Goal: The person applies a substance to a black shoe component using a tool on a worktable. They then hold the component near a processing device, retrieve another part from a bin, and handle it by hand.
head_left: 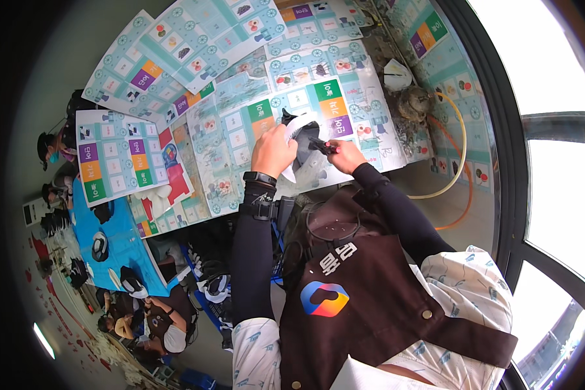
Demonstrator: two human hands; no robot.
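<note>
My left hand [274, 152] is closed round the near left side of a black shoe [305, 135], gripping it by its white sole edge [299, 125]. The shoe is tilted above the paper-covered tabletop. My right hand [346, 156] holds a small black hand tool with red on its grip, which looks like pliers [320, 145]. Its dark tip reaches the right side of the shoe; whether the jaws bite the material is too small to tell. Under both hands lies a printed sheet [240, 138] with coloured blocks and little pictures.
More printed sheets [214, 32] overlap along the far and left parts of the table. Right of it, a yellow hose [460, 162] and an orange hose [465, 201] hang by the window frame [523, 162]. Shoes stand on a blue table [114, 224] at left. Several people [172, 328] sit beyond.
</note>
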